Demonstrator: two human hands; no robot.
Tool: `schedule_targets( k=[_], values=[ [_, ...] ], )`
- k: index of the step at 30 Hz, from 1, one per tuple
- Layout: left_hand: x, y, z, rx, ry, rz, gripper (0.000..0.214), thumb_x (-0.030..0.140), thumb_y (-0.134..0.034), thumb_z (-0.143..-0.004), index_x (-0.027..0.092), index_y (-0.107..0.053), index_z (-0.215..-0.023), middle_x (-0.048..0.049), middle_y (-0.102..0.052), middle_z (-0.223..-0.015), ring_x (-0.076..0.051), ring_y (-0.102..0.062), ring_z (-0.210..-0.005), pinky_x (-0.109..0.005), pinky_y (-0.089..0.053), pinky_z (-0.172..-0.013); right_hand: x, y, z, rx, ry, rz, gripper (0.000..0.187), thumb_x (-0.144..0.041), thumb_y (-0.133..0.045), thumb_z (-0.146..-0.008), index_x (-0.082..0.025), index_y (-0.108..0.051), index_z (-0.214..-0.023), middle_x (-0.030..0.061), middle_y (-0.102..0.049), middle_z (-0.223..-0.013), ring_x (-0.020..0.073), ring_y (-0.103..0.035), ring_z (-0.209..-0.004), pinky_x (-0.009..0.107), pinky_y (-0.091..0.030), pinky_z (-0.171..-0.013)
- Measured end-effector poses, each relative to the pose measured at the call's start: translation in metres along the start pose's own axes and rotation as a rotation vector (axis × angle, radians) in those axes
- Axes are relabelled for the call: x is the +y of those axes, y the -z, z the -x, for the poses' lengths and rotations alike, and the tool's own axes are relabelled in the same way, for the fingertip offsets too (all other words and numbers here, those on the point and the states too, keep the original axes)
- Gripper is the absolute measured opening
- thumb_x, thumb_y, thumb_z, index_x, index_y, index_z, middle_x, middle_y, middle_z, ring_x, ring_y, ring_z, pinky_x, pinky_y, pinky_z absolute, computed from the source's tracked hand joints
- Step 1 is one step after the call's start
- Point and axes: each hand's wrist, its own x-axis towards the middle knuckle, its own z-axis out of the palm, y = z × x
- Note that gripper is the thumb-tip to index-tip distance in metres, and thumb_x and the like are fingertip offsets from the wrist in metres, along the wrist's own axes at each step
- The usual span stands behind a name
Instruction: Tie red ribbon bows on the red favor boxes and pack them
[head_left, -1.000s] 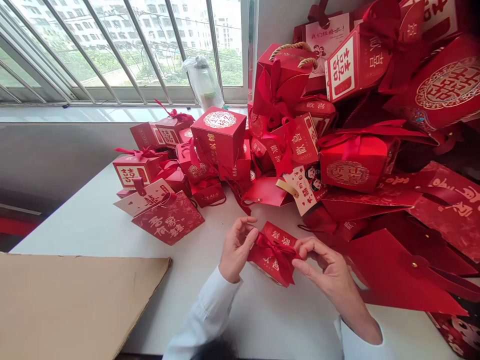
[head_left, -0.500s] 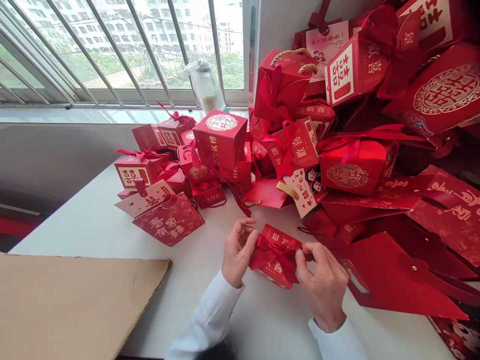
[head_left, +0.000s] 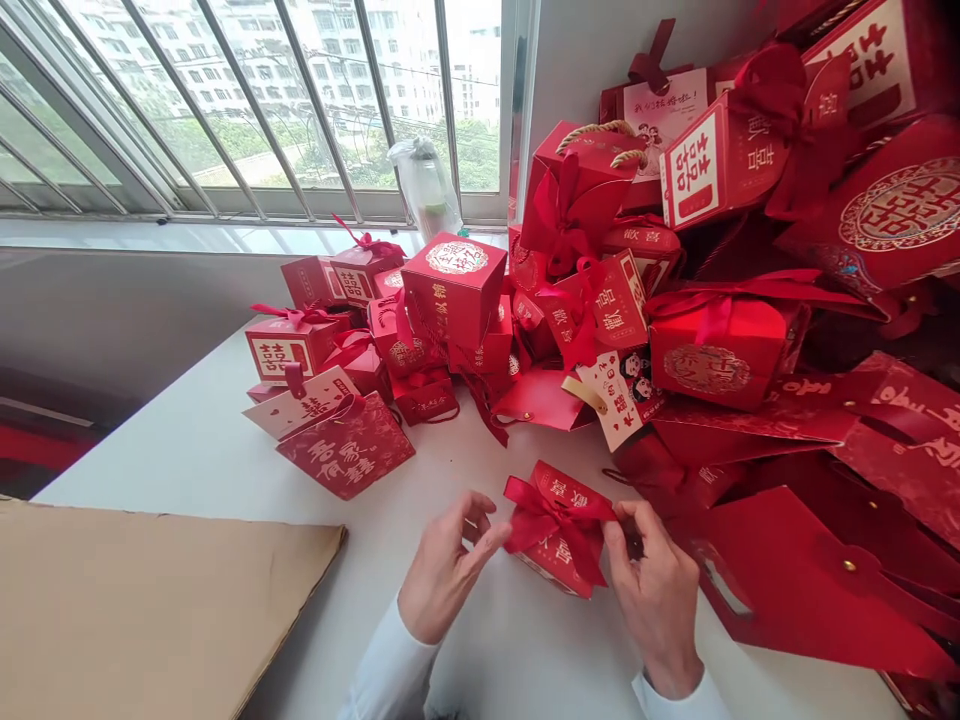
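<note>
Left hand [head_left: 446,570] has drawn back slightly, its loosely open fingers [head_left: 489,540] just beside the red gift box [head_left: 559,565], holding nothing. Right hand [head_left: 652,600] pinches the right end of the red ribbon bow [head_left: 559,517] on the box, mid-frame on the white table [head_left: 187,470].

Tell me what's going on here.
A person is working at a small red gift box on a white table with bare hands. The left hand has its fingers at the left of the box's red ribbon bow, and the right hand pinches at the bow's right side. Behind them lies a heap of red gift boxes and bags; a cardboard sheet lies to the left.
</note>
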Motion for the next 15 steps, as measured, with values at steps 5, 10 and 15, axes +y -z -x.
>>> schedule_targets(
  k=[5,10,15],
  values=[
    [0.003,-0.003,0.004,-0.078,0.025,-0.053,0.036,0.049,-0.053,-0.083,0.018,-0.048,-0.065,0.0032,-0.048,-0.060,-0.011,-0.039,-0.057,-0.022,-0.030,-0.053,0.000,-0.003,0.000,-0.006,0.043,0.049,0.032,-0.037,-0.036,-0.094,-0.022,-0.046,-0.068,-0.0016,-0.052,-0.055,0.0144,-0.049,-0.051,0.024,-0.034,-0.051],
    [0.011,0.001,0.009,-0.107,0.044,-0.013,0.036,0.049,-0.054,-0.082,0.018,-0.051,-0.064,0.0020,-0.054,-0.057,-0.012,-0.044,-0.055,-0.022,-0.031,-0.054,0.007,0.008,-0.004,-0.239,-0.078,-0.236,0.030,-0.044,-0.045,-0.090,-0.022,-0.047,-0.069,-0.0041,-0.045,-0.054,0.0122,-0.043,-0.048,0.022,-0.036,-0.047],
    [0.013,0.002,0.013,-0.133,0.025,0.071,0.036,0.048,-0.053,-0.084,0.018,-0.053,-0.064,-0.0003,-0.062,-0.060,-0.014,-0.053,-0.057,-0.023,-0.036,-0.057,0.018,0.028,0.003,-0.236,-0.108,-0.449,0.020,-0.041,-0.053,-0.087,-0.022,-0.053,-0.083,0.0008,-0.057,-0.073,0.0150,-0.056,-0.066,0.023,-0.047,-0.058]
  ],
)
